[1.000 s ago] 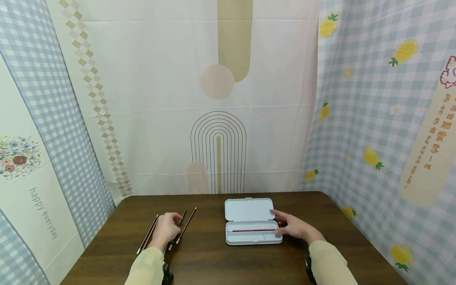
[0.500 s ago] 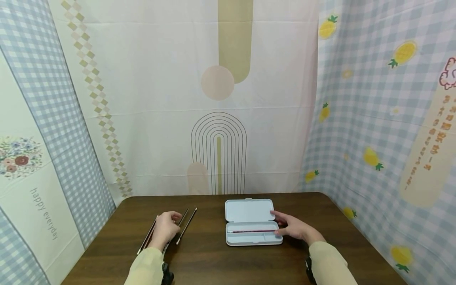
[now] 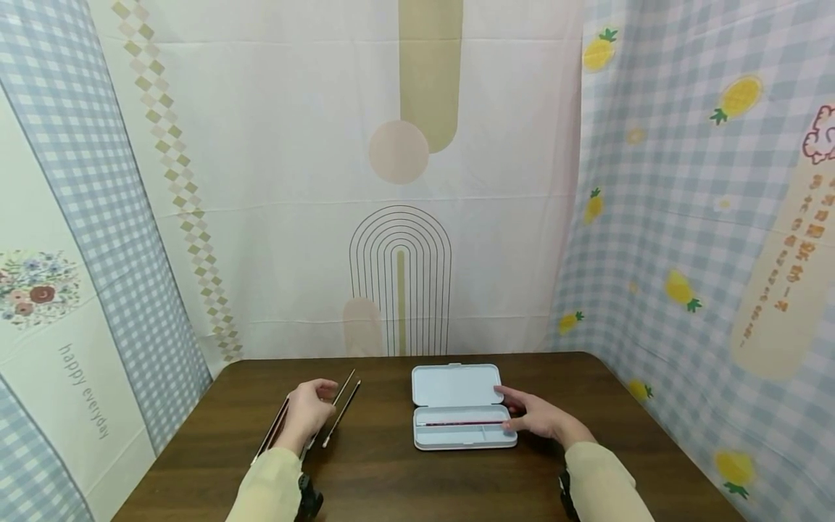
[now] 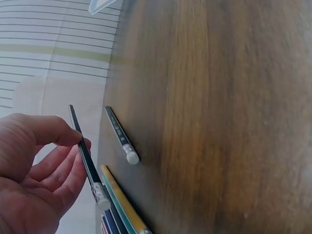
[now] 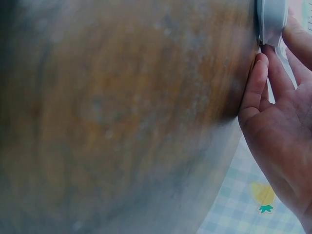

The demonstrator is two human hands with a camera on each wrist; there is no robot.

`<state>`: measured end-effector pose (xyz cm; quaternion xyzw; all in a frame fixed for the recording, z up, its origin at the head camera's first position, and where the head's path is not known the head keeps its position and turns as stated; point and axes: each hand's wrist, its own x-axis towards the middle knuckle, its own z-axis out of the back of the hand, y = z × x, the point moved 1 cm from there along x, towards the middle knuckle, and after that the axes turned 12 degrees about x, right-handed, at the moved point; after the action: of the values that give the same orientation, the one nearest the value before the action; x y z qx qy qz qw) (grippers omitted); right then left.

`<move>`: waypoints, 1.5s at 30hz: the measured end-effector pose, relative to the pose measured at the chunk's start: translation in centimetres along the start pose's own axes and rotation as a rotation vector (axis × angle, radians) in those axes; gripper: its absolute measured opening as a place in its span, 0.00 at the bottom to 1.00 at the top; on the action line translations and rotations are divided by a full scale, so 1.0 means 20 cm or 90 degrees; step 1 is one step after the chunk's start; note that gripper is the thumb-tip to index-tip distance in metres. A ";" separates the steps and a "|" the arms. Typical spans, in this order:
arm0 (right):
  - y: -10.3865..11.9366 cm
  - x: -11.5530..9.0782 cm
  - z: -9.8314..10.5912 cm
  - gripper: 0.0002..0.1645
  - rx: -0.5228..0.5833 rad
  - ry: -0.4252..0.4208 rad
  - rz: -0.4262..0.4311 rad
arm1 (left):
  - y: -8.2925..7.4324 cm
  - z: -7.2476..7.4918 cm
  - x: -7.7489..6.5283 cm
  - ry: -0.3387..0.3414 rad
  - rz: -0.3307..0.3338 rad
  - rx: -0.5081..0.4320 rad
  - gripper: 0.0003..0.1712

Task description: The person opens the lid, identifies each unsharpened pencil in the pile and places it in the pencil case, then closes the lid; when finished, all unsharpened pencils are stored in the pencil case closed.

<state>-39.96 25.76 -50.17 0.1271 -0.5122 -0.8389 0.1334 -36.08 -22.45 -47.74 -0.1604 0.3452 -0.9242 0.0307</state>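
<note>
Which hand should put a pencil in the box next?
Probably the left grip: it pinches a black pencil. The right grip touches the open box, so it could hold that steady.

A white-tipped black pencil (image 4: 87, 163) slants in the left hand's (image 3: 308, 409) pinch; a second black pencil (image 4: 118, 134) lies near it. The pale-blue case (image 3: 457, 384) lies open, its right end held by the right hand (image 3: 540, 416); inside, a red pencil (image 3: 463, 423) lies lengthwise.

The table (image 3: 391, 486) carries pencils (image 4: 117, 130) and an open case (image 3: 457, 396).
</note>
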 end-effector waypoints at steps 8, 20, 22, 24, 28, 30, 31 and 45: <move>-0.01 0.00 0.01 0.49 0.001 -0.003 -0.001 | -0.06 -0.03 0.01 0.013 -0.025 -0.025 0.29; 0.01 -0.01 0.01 0.48 -0.006 -0.003 -0.003 | -0.23 -0.12 0.02 0.050 -0.084 -0.057 0.29; 0.01 -0.02 0.01 0.47 -0.009 -0.003 -0.001 | -0.26 -0.15 0.02 0.060 -0.099 -0.062 0.28; 0.01 -0.02 0.01 0.46 -0.013 -0.001 0.003 | -0.28 -0.18 0.02 0.067 -0.122 -0.067 0.27; 0.01 -0.02 0.01 0.45 -0.028 0.002 0.011 | -0.33 -0.24 0.02 0.095 -0.160 -0.067 0.22; 0.01 -0.02 0.01 0.45 -0.034 0.004 0.012 | -0.35 -0.26 0.01 0.114 -0.173 -0.061 0.19; 0.01 -0.02 0.01 0.45 -0.036 0.004 0.012 | -0.36 -0.27 0.01 0.127 -0.178 -0.058 0.18; 0.00 -0.01 0.01 0.44 -0.021 0.005 0.004 | -0.54 -0.42 -0.01 0.179 -0.338 -0.015 0.14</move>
<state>-39.82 25.96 -49.99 0.1266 -0.4984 -0.8462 0.1398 -37.93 -8.93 -46.75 -0.1161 0.3024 -0.9090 -0.2621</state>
